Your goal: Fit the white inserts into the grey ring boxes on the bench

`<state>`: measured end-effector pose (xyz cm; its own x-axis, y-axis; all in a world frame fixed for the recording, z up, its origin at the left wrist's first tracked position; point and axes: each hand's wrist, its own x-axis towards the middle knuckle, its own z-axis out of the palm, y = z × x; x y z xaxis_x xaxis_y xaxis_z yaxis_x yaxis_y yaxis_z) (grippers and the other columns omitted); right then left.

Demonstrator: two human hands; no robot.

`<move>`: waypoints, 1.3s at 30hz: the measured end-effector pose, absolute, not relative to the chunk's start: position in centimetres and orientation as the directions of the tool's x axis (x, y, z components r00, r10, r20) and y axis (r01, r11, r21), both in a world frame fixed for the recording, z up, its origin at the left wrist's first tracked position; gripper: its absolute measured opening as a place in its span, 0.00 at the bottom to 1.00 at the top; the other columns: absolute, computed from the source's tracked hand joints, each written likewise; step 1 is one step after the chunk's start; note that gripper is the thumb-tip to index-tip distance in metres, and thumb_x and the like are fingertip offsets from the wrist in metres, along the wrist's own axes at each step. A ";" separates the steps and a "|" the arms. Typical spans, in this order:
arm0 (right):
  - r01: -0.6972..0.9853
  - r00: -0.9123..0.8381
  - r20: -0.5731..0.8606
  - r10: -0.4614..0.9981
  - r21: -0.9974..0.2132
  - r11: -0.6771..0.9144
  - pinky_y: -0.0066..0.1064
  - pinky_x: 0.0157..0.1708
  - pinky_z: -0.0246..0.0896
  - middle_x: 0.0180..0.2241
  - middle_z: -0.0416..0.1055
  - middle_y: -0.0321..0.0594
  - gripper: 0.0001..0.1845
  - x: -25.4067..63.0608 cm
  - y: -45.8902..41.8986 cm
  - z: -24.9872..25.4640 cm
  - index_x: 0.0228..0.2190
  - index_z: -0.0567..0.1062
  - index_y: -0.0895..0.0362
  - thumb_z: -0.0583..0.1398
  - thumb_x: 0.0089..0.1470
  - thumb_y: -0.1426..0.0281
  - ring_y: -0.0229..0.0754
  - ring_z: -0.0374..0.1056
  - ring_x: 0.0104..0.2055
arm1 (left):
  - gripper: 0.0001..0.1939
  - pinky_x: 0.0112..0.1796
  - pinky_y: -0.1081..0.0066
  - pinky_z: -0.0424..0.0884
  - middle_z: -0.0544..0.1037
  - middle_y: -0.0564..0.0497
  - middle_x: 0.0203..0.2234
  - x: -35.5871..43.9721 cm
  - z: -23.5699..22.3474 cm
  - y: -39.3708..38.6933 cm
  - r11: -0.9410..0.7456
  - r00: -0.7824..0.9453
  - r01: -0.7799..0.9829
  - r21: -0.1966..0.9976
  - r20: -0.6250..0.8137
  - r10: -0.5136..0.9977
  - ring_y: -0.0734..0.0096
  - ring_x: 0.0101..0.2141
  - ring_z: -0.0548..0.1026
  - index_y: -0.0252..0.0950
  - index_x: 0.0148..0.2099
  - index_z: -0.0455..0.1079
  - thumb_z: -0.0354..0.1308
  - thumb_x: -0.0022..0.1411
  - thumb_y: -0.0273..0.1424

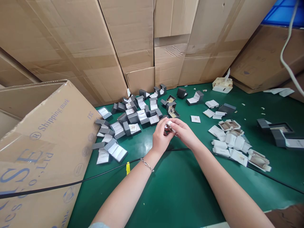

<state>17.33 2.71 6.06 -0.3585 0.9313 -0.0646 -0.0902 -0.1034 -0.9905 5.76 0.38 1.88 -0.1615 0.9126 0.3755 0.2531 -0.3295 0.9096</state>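
Note:
My left hand (161, 136) and my right hand (183, 131) meet above the green table, fingers closed round a small white-and-brown piece (169, 125). The fingers cover most of it, so its kind does not show. Just beyond my hands, an open dark grey jewellery box (173, 110) shows a pale inside. Left of it, several more grey jewellery boxes (133, 118) with white linings lie open in a loose heap. A small white card (195, 119) lies flat to the right of my hands.
Folded white box inserts (234, 141) are piled at right, near more open grey boxes (276, 129). A tissue pack (222, 85) stands at the back. A large carton (54, 139) takes up the left. The black cable (106, 171) crosses the green table (166, 190); cartons (135, 34) wall the back.

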 end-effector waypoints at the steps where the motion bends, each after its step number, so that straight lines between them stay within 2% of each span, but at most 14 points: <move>1: -0.080 -0.345 -0.063 0.936 -0.992 -0.096 0.31 0.34 0.65 0.36 0.73 0.38 0.18 17.5 2.8 6.0 0.39 0.73 0.53 0.60 0.47 0.57 0.40 0.68 0.37 | 0.24 0.36 0.66 0.72 0.64 0.48 0.55 5.7 2.0 0.4 -0.331 -0.165 0.250 0.910 0.377 0.912 0.58 0.47 0.70 0.45 0.54 0.64 0.58 0.55 0.30; 6: -0.082 -0.319 -0.049 0.946 -0.993 -0.079 0.33 0.37 0.65 0.38 0.74 0.41 0.20 18.5 3.5 5.8 0.38 0.76 0.55 0.62 0.44 0.57 0.41 0.69 0.38 | 0.22 0.33 0.66 0.72 0.64 0.48 0.56 5.6 2.3 0.4 -0.320 -0.173 0.215 0.923 0.358 0.918 0.56 0.47 0.70 0.46 0.52 0.67 0.60 0.54 0.35; 10: -0.086 -0.351 -0.033 0.936 -0.994 -0.067 0.35 0.39 0.65 0.37 0.75 0.40 0.19 18.9 3.7 5.8 0.38 0.77 0.54 0.65 0.42 0.61 0.41 0.69 0.37 | 0.22 0.31 0.67 0.72 0.62 0.49 0.57 5.6 2.1 0.5 -0.339 -0.161 0.276 0.899 0.391 0.906 0.56 0.46 0.71 0.47 0.54 0.66 0.58 0.56 0.36; 17: -0.086 -0.304 -0.008 0.953 -0.996 -0.036 0.33 0.37 0.66 0.36 0.75 0.40 0.19 18.5 3.7 5.9 0.36 0.77 0.55 0.66 0.39 0.62 0.41 0.70 0.37 | 0.22 0.28 0.69 0.73 0.61 0.49 0.58 5.5 1.4 0.9 -0.397 -0.147 0.352 0.848 0.469 0.871 0.64 0.39 0.74 0.47 0.55 0.64 0.56 0.57 0.35; 21: -0.056 -0.187 0.027 0.982 -0.998 0.017 0.35 0.37 0.68 0.36 0.75 0.42 0.22 18.2 3.8 5.5 0.36 0.76 0.57 0.67 0.37 0.60 0.44 0.70 0.38 | 0.22 0.26 0.71 0.72 0.62 0.46 0.57 5.5 1.3 1.1 -0.362 -0.153 0.409 0.837 0.454 0.878 0.77 0.26 0.71 0.45 0.55 0.65 0.57 0.57 0.33; 23: 0.050 -0.093 0.077 0.993 -0.995 0.082 0.37 0.37 0.68 0.37 0.75 0.42 0.22 18.1 3.9 5.1 0.37 0.75 0.57 0.66 0.38 0.60 0.44 0.71 0.37 | 0.20 0.25 0.72 0.71 0.65 0.45 0.54 5.5 1.4 1.2 -0.334 -0.154 0.425 0.841 0.430 0.890 0.83 0.21 0.66 0.43 0.52 0.66 0.57 0.56 0.30; 25: 0.249 -0.026 0.176 0.984 -0.952 0.177 0.38 0.39 0.67 0.38 0.74 0.42 0.21 18.1 4.0 4.6 0.38 0.75 0.56 0.65 0.40 0.61 0.44 0.70 0.37 | 0.18 0.25 0.74 0.69 0.67 0.46 0.47 5.5 1.4 1.3 -0.309 -0.168 0.431 0.848 0.412 0.896 0.85 0.19 0.63 0.40 0.49 0.68 0.56 0.55 0.26; 27: 0.445 -0.037 0.294 0.955 -0.851 0.279 0.38 0.42 0.66 0.40 0.74 0.42 0.18 18.1 4.0 4.2 0.38 0.74 0.55 0.63 0.43 0.63 0.44 0.70 0.38 | 0.16 0.25 0.76 0.67 0.68 0.48 0.42 5.4 1.6 1.4 -0.281 -0.220 0.417 0.865 0.396 0.892 0.85 0.19 0.61 0.37 0.45 0.69 0.53 0.53 0.21; 29: 0.553 -0.093 0.371 0.924 -0.752 0.358 0.37 0.42 0.65 0.40 0.74 0.41 0.15 18.1 4.0 3.9 0.38 0.74 0.55 0.61 0.45 0.65 0.44 0.69 0.39 | 0.15 0.25 0.77 0.66 0.67 0.49 0.39 5.2 1.8 1.4 -0.245 -0.304 0.385 0.890 0.372 0.877 0.85 0.20 0.60 0.36 0.42 0.68 0.50 0.52 0.19; 33: 0.600 -0.181 0.423 0.888 -0.667 0.441 0.35 0.40 0.66 0.40 0.73 0.41 0.14 18.0 3.9 3.5 0.37 0.73 0.55 0.60 0.47 0.66 0.44 0.69 0.40 | 0.18 0.29 0.76 0.67 0.66 0.49 0.40 4.7 2.0 1.7 -0.159 -0.376 0.320 0.934 0.280 0.883 0.83 0.22 0.62 0.36 0.43 0.67 0.48 0.50 0.18; 39: 0.595 -0.253 0.410 0.876 -0.648 0.476 0.34 0.40 0.66 0.41 0.73 0.40 0.14 18.5 4.2 3.3 0.38 0.73 0.54 0.60 0.47 0.66 0.43 0.69 0.41 | 0.29 0.37 0.71 0.68 0.67 0.47 0.51 4.2 1.4 2.3 -0.004 -0.212 0.332 0.943 0.079 0.974 0.74 0.30 0.70 0.39 0.56 0.61 0.48 0.50 0.19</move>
